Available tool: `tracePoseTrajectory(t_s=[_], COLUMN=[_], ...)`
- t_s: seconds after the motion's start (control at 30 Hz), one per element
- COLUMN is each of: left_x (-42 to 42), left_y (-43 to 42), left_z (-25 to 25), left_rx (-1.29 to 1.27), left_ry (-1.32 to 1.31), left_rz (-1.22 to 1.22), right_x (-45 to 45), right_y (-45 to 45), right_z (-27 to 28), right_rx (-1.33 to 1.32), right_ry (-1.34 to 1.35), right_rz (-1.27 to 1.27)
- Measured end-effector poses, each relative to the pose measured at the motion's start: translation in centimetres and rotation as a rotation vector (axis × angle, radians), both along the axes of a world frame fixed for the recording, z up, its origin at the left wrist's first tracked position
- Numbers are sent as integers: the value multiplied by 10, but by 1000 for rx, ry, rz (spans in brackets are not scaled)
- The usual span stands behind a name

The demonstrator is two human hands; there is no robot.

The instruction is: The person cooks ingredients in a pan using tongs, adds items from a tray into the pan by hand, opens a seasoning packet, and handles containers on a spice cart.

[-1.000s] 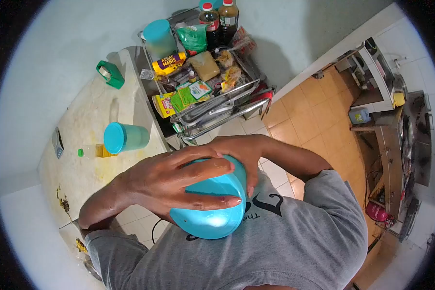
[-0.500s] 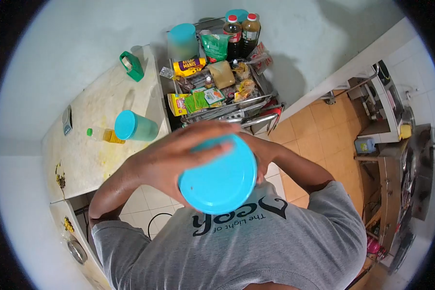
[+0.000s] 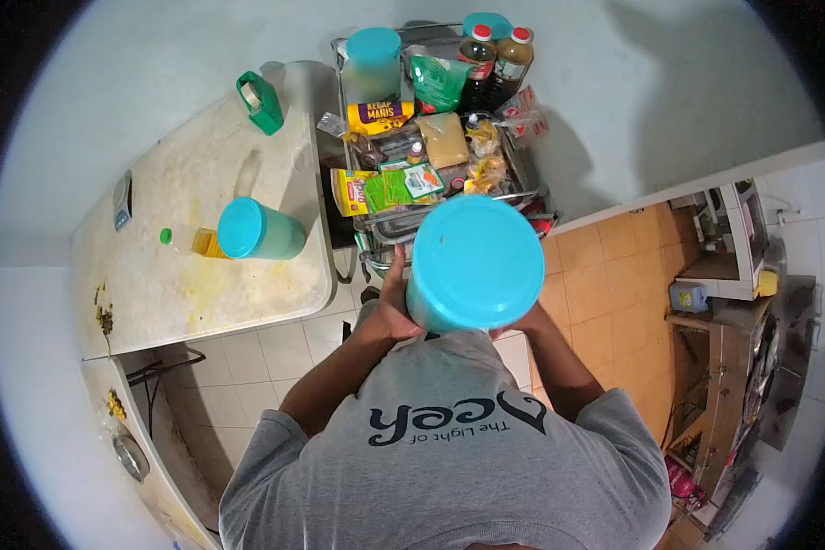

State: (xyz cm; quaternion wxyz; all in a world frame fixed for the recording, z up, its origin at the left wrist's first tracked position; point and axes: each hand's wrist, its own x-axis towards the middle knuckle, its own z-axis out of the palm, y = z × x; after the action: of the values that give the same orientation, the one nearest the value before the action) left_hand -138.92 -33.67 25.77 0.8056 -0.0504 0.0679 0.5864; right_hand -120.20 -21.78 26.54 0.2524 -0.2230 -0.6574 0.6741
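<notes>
A round canister with a turquoise lid (image 3: 477,261) is held up in front of my chest. Its body is hidden under the wide lid. My left hand (image 3: 398,310) grips it from the left, thumb pointing up along the side. On the opposite side my right hand (image 3: 526,321) supports it, with most of the fingers hidden behind the lid. A similar turquoise-lidded canister (image 3: 280,235) lies or leans on the table to the left, beside a bottle of yellow oil (image 3: 192,242) with a green cap.
Beyond my hands stands a metal rack (image 3: 399,220) with food packets, two red-capped bottles (image 3: 479,69) and another canister (image 3: 373,69). The pale table (image 3: 179,302) holds a green container (image 3: 261,103). At right are a tiled floor (image 3: 605,284) and a wooden cabinet (image 3: 715,367).
My left hand has come off the top of the lid and now holds the canister's left side. The canister has shifted up and right in view.
</notes>
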Motion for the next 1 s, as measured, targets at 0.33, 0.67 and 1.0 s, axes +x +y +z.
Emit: tracePoseTrajectory(t_s=[0.33, 0.67, 1.0], left_x=[-64, -131, -124], left_y=[8, 80, 115], left_z=[45, 65, 19], left_rx=[-118, -151, -128], left_ry=[319, 165, 332], left_rz=[-95, 76, 379], right_x=[-82, -144, -283], right_y=[5, 63, 247], right_z=[211, 260, 287], right_rx=[867, 1081, 1253], right_ry=[-612, -603, -792], right_rz=[466, 249, 130])
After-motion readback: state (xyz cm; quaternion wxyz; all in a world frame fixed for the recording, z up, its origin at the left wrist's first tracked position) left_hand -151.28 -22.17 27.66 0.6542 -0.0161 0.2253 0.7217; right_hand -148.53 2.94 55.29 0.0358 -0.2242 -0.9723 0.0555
